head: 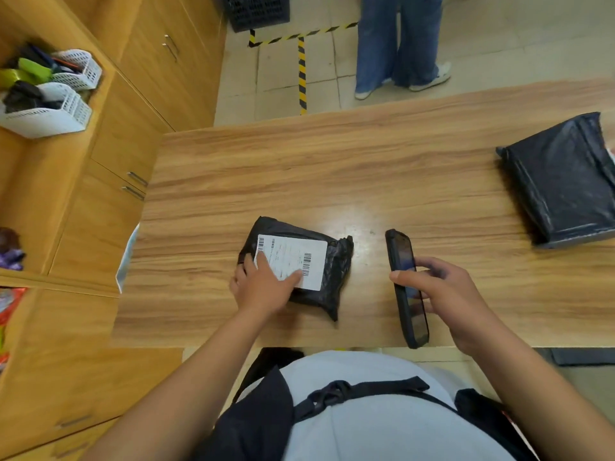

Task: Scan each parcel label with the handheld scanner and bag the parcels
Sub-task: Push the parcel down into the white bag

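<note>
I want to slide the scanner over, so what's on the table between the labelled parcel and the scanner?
Nothing. The head view shows only a bare, glossy strip of wooden table between the labelled parcel and the handheld scanner.

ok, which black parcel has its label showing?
The small parcel under the left hand, white label up; the larger parcel at far right shows only black plastic.
</note>
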### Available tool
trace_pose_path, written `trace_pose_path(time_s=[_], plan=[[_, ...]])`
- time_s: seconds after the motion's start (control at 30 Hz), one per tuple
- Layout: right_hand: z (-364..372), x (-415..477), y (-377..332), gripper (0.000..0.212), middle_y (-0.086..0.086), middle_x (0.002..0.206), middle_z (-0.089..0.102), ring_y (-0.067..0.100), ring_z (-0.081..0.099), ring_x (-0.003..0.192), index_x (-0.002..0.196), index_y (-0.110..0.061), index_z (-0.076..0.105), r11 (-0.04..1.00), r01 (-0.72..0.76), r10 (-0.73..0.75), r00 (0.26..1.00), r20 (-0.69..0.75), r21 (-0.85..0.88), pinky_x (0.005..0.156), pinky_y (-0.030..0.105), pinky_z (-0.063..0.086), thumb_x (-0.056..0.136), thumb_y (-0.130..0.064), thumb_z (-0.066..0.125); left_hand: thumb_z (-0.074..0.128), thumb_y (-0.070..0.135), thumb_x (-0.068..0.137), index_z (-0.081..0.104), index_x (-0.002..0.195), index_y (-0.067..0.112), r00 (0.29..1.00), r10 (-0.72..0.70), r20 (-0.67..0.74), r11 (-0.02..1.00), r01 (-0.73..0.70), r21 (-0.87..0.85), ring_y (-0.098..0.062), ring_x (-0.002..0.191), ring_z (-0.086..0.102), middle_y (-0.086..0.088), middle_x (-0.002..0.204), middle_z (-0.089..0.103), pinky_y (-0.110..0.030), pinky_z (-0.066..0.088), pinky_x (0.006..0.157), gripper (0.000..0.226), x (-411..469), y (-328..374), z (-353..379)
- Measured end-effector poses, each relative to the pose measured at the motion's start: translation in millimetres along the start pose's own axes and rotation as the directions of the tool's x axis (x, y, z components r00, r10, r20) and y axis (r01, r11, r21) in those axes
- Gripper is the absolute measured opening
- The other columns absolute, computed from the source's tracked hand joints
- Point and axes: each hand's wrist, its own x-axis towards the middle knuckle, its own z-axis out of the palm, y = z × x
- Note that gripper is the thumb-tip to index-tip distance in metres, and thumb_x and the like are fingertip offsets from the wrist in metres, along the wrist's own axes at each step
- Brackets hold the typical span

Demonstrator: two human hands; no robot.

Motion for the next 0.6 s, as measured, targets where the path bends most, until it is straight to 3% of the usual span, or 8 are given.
trace_pose_path(time_s=[0.1, 0.23, 0.37, 0.5, 0.6], plan=[[10, -2, -5, 0.063, 0.024, 0.102, 0.064, 0.023, 0.069, 0.085, 0.132, -0.015, 0.065, 0.999, -0.005, 0.004, 1.000, -0.013, -0.040, 0.050, 0.022, 0.054, 0.074, -0.026, 0.088, 0.052, 0.087, 0.069, 0.000, 0.158, 0.018, 0.999, 0.016, 0.030, 1.000, -0.015, -0.028, -0.030, 0.151, 0.000, -0.009, 0.166, -0.002, -0.049, 0.004, 0.119, 0.124, 10, 7, 8], [24, -8, -12, 0.066, 0.030, 0.112, 0.065, 0.026, 0.070, 0.086, 0.134, -0.013, 0.064, 0.997, -0.028, 0.025, 0.999, -0.040, -0.070, 0.050, 0.022, 0.054, 0.074, -0.026, 0.088, 0.061, 0.084, 0.066, -0.009, 0.157, 0.020, 0.983, 0.160, 0.093, 0.987, -0.160, -0.012, -0.028, 0.152, -0.010, -0.006, 0.165, -0.013, -0.048, -0.002, 0.120, 0.132, 41, 4, -4], [38, -17, -25, 0.059, 0.004, 0.085, 0.064, 0.011, 0.071, 0.060, 0.125, -0.018, 0.066, 0.986, -0.045, 0.035, 0.997, -0.064, -0.161, 0.044, 0.018, 0.050, 0.071, -0.027, 0.089, 0.072, 0.075, 0.064, -0.011, 0.157, 0.024, 0.901, 0.383, 0.206, 0.919, -0.394, 0.014, -0.024, 0.151, -0.016, -0.002, 0.164, -0.020, -0.049, -0.002, 0.122, 0.135, 74, 2, -23], [54, -24, -45, 0.059, -0.005, 0.094, 0.066, 0.002, 0.070, 0.056, 0.119, -0.031, 0.058, 0.921, -0.053, 0.035, 0.998, -0.054, -0.385, 0.036, 0.015, 0.046, 0.070, -0.030, 0.092, 0.077, 0.068, 0.064, -0.005, 0.156, 0.041, 0.800, 0.521, 0.296, 0.825, -0.561, 0.065, -0.021, 0.150, -0.020, 0.001, 0.163, -0.023, -0.048, -0.004, 0.121, 0.126, 101, 7, -40], [66, -27, -64, 0.052, -0.009, 0.093, 0.065, 0.012, 0.072, 0.053, 0.104, -0.036, 0.061, 0.845, -0.053, 0.038, 0.998, -0.039, -0.532, 0.038, 0.020, 0.049, 0.065, -0.035, 0.094, 0.076, 0.076, 0.055, 0.000, 0.152, 0.054, 0.737, 0.580, 0.348, 0.778, -0.628, 0.033, -0.022, 0.149, -0.025, 0.002, 0.162, -0.027, -0.048, -0.010, 0.118, 0.125, 111, 11, -44]])
